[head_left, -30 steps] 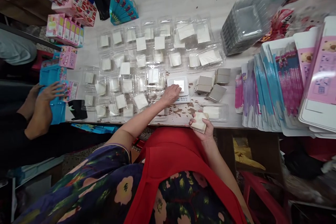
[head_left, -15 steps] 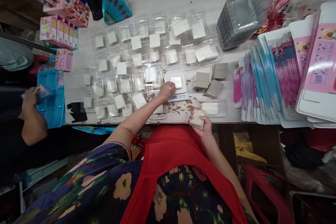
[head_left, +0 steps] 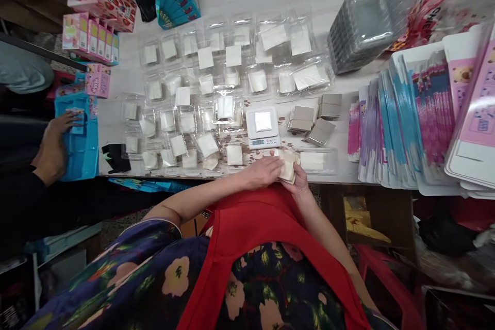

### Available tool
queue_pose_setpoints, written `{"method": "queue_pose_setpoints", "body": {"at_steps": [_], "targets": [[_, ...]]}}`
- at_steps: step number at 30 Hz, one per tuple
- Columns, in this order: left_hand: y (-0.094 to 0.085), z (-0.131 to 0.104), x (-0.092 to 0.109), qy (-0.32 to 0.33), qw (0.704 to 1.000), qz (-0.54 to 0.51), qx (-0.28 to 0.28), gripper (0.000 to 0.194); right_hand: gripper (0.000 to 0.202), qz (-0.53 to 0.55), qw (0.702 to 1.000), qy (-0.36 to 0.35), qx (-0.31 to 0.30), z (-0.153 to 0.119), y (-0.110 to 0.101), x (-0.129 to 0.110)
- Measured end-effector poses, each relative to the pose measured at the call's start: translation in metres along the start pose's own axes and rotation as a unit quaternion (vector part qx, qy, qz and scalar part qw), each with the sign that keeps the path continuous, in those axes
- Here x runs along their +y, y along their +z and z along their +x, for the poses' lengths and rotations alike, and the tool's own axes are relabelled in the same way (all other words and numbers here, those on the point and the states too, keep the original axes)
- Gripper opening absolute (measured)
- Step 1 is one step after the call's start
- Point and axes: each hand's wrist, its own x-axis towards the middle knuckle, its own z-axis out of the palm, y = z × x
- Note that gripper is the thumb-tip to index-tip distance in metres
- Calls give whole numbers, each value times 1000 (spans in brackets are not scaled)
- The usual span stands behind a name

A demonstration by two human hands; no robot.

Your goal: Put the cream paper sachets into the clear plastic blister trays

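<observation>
In my right hand (head_left: pixel 299 181) is a small stack of cream-white square sheets (head_left: pixel 287 166), gripped from the right with the thumb over its edge. My left hand (head_left: pixel 265 171) reaches across from the left, its fingers pressed together on the near left part of that stack. Just beyond my hands stands a small white digital scale (head_left: pixel 263 140) with a lit display. One white square packet (head_left: pixel 263 121) lies on its pan. Beside my right hand, a clear plastic tray (head_left: pixel 329 161) holds a white piece.
Several clear trays (head_left: pixel 178 108) with white squares cover the table's left and middle. Banded grey card stacks (head_left: pixel 301 118) sit right of the scale. Nested clear trays (head_left: pixel 358 26) and upright printed cards (head_left: pixel 421 98) stand at the right. A co-worker's hand (head_left: pixel 52 149) touches a blue tray (head_left: pixel 91 147).
My left hand has left the packet on the scale and moved down and right to the stack in my right hand. The co-worker's hand has shifted right onto the blue tray.
</observation>
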Motion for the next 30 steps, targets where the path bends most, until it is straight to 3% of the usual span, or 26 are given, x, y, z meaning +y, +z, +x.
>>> {"method": "queue_pose_setpoints", "body": {"at_steps": [3, 7, 10, 12, 17, 22, 26, 30], "targets": [[9, -14, 18, 34, 998, 59, -8, 16, 48, -13, 999, 14, -31, 0, 2, 2], [-4, -15, 19, 74, 995, 70, 25, 23, 45, -24, 1000, 12, -13, -2, 1, 0], [-13, -8, 17, 40, 998, 36, 42, 44, 42, -23, 998, 44, -34, -3, -1, 0], [-14, -2, 17, 16, 999, 27, 15, 54, 42, -20, 997, 62, -43, -3, -3, 1], [-11, 8, 18, -1, 998, 25, -60, 51, 40, 14, 999, 51, -11, -4, -7, 0], [-14, 16, 21, 20, 999, -6, -30, 61, 39, 32, 998, 56, -3, -7, -8, -6], [-19, 30, 22, 42, 998, 15, -50, 55, 39, 32, 999, 29, -3, -8, -5, -16], [-22, 51, 25, 62, 996, 28, -50, 61, 33, 37, 999, -11, -6, -8, -4, -35]]}}
